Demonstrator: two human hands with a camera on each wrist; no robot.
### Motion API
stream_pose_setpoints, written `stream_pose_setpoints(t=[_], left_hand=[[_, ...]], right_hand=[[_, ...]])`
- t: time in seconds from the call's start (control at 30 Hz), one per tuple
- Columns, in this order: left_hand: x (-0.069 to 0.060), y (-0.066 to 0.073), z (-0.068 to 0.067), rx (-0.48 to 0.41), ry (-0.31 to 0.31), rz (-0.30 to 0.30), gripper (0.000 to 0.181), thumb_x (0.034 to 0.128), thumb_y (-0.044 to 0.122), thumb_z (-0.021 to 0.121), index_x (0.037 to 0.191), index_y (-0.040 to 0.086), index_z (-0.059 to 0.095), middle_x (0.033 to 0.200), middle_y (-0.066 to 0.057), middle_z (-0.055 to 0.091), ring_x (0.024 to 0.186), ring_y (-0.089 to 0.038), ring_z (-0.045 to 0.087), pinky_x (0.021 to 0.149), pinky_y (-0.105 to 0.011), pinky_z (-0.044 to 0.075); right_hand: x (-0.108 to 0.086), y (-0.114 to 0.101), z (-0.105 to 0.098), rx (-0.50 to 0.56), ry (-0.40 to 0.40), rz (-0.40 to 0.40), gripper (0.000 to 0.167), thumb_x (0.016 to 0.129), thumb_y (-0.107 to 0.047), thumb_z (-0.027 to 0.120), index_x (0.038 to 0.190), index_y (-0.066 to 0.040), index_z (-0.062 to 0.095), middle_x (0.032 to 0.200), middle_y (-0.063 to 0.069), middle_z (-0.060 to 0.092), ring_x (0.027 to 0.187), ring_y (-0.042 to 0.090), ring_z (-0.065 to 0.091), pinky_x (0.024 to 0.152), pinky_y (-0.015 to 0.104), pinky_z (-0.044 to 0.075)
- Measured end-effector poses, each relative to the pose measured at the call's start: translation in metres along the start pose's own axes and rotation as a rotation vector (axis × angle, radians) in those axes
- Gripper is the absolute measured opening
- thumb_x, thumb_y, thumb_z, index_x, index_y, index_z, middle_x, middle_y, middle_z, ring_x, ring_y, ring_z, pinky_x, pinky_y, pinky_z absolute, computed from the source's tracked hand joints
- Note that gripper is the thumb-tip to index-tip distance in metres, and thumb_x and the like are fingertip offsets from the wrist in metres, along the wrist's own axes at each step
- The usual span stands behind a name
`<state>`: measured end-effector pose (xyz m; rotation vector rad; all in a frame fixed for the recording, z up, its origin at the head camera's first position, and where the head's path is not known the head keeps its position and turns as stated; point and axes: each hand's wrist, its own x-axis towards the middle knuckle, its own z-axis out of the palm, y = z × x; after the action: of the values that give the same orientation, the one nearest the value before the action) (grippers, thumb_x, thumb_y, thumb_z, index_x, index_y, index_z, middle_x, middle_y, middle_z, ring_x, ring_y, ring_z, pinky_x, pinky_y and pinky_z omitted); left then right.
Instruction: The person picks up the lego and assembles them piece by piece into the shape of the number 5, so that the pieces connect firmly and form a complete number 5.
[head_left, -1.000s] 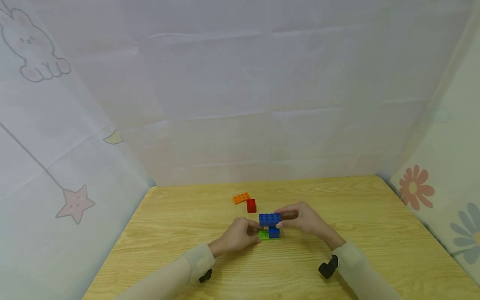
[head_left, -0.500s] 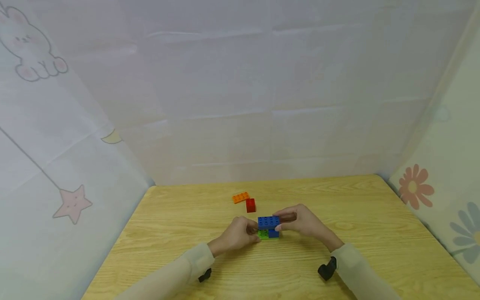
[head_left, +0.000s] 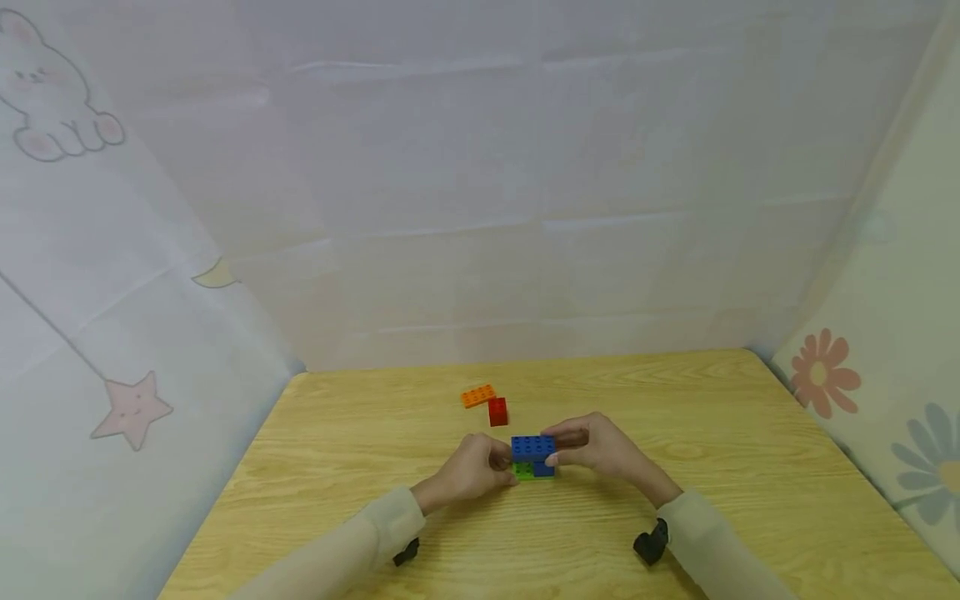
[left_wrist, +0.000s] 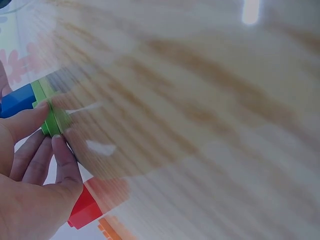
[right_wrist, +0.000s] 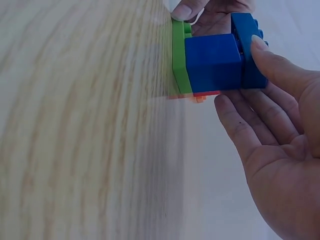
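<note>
My left hand [head_left: 472, 471] pinches the left end of a flat green building plate [head_left: 522, 472] on the wooden table. A smaller blue brick [right_wrist: 212, 62] stands on the plate's right part. Above it lies a longer blue brick [head_left: 533, 447], reaching left over the plate with a gap beneath. My right hand [head_left: 602, 450] holds this longer brick at its right end, thumb in front and fingers behind. In the right wrist view a few studs show along the seam between the blue bricks; whether they are fully joined I cannot tell.
A red brick [head_left: 498, 411] sits behind the stack on the table [head_left: 360, 433]. Beside it, farther back, lies a flat orange plate [head_left: 478, 396]. A light cloth wall [head_left: 480, 208] rises behind the table, with printed cloth at both sides.
My right hand has lowered the longer blue brick from above onto the smaller blue brick. The left hand keeps its grip on the green plate. The head view has shifted slightly.
</note>
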<state>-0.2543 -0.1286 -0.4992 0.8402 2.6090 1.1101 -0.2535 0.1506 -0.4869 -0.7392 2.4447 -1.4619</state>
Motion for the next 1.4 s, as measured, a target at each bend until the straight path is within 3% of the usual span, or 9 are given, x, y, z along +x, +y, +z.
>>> stream_pose_setpoints(t=[0.43,0.9,1.13,1.4], left_hand=[[0.0,0.0,0.001,-0.02,0.0,0.004,0.016,0.0885,0.013,0.085,0.105,0.013,0.083,0.091,0.002,0.081,0.077,0.002,0.066,0.07,-0.019,0.057],[0.0,-0.001,0.0,-0.023,-0.002,0.009,0.017,0.0895,0.012,0.084,0.106,0.014,0.084,0.093,0.0,0.082,0.078,-0.001,0.068,0.07,-0.019,0.057],[-0.001,-0.001,0.0,0.001,-0.004,0.036,0.011,0.0905,0.012,0.083,0.102,0.013,0.083,0.091,0.0,0.081,0.077,0.0,0.068,0.07,-0.019,0.057],[-0.003,0.0,0.0,0.002,-0.006,0.031,0.01,0.0912,0.012,0.082,0.101,0.011,0.083,0.09,-0.001,0.08,0.076,0.0,0.066,0.07,-0.019,0.056]], right_hand=[[-0.001,-0.005,0.0,-0.029,0.0,0.006,0.044,0.093,-0.031,0.082,0.13,-0.01,0.074,0.126,0.014,0.077,0.113,0.026,0.076,0.092,0.039,0.064],[-0.002,-0.01,0.002,-0.068,-0.002,0.03,0.045,0.094,-0.032,0.08,0.134,-0.013,0.073,0.131,0.01,0.075,0.117,0.026,0.075,0.096,0.039,0.063],[-0.005,-0.013,0.004,-0.079,0.008,0.046,0.049,0.095,-0.03,0.08,0.137,-0.007,0.07,0.134,0.014,0.073,0.118,0.03,0.074,0.096,0.041,0.063],[-0.005,-0.014,0.005,-0.066,0.019,0.049,0.047,0.094,-0.031,0.081,0.135,-0.012,0.072,0.133,0.011,0.074,0.118,0.028,0.074,0.096,0.042,0.063]])
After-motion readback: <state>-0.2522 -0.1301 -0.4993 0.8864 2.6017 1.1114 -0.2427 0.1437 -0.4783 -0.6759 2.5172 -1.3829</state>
